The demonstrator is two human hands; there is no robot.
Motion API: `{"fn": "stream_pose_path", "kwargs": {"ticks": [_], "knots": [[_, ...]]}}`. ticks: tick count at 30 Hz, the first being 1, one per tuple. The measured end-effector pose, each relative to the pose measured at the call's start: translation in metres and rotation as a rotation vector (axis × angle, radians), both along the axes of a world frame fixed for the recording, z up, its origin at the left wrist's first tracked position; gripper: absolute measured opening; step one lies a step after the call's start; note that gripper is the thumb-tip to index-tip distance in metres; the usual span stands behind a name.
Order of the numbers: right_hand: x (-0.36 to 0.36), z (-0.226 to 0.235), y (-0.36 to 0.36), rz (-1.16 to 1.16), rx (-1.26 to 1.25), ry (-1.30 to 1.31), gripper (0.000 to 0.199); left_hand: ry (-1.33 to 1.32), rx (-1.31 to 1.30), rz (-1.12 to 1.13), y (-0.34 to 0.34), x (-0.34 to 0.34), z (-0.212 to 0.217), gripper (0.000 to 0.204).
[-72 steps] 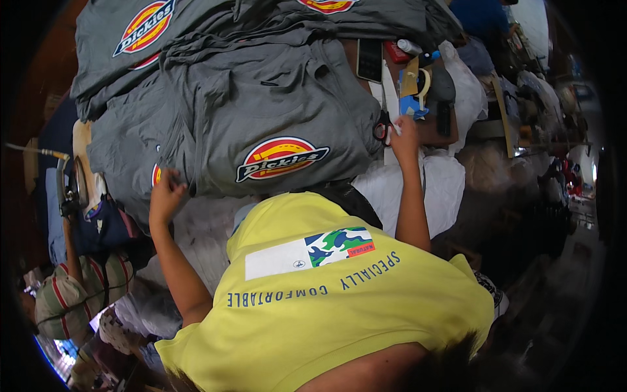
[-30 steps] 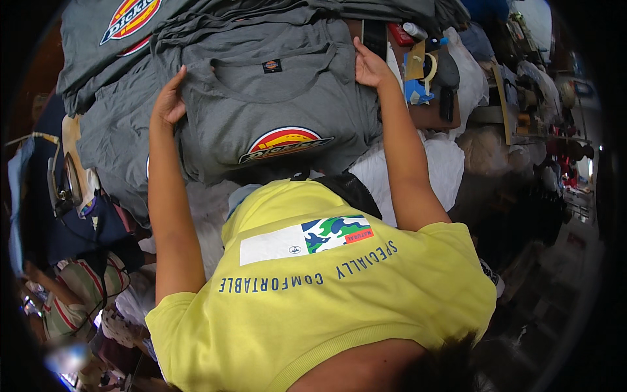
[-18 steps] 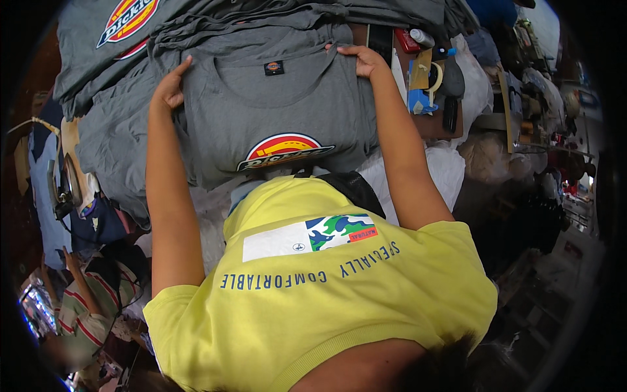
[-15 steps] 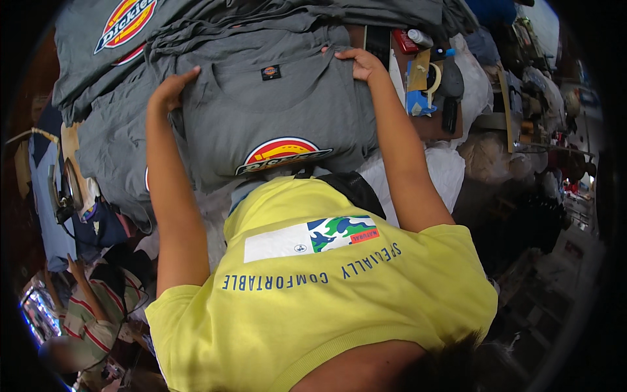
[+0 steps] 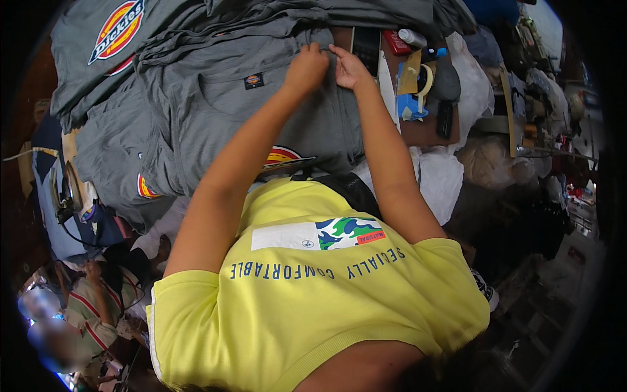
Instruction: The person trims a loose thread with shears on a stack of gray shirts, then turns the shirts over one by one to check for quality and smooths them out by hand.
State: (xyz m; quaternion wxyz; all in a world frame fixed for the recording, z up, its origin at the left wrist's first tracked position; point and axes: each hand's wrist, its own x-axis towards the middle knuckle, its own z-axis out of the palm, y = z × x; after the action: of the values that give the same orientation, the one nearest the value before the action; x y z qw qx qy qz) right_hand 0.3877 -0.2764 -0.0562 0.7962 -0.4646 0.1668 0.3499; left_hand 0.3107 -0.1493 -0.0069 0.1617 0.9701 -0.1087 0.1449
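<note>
A grey T-shirt [image 5: 215,124] lies flat on a heap of similar shirts, with a small dark label at its neck and a round orange and yellow logo lower down. Both my arms reach over it from my yellow shirt. My left hand [image 5: 305,65] is curled in a fist on the fabric at the shirt's far right edge. My right hand [image 5: 349,68] is right beside it, almost touching, and its fingers pinch the same edge.
More grey shirts [image 5: 117,29] with the round logo are piled at the top left. Right of the hands a brown tabletop holds a dark phone [image 5: 366,46], a red box [image 5: 396,42] and a blue tape dispenser [image 5: 411,104]. White bags [image 5: 437,183] lie below. A person in a striped top [image 5: 91,313] is at the lower left.
My left hand has crossed from the shirt's left shoulder to its right edge, beside my right hand. My right hand has stayed about where it was.
</note>
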Motion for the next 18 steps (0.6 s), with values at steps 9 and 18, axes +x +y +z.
{"fn": "stream_pose_path", "kwargs": {"ticks": [9,18], "knots": [[-0.002,0.015,-0.009,0.266,0.405,0.048,0.012,-0.019,0.112,0.093,0.011,0.007,0.001,0.014],[-0.006,0.012,0.0,0.114,0.238,0.013,0.02,0.427,-0.016,0.31,0.027,0.037,0.007,0.016]]}}
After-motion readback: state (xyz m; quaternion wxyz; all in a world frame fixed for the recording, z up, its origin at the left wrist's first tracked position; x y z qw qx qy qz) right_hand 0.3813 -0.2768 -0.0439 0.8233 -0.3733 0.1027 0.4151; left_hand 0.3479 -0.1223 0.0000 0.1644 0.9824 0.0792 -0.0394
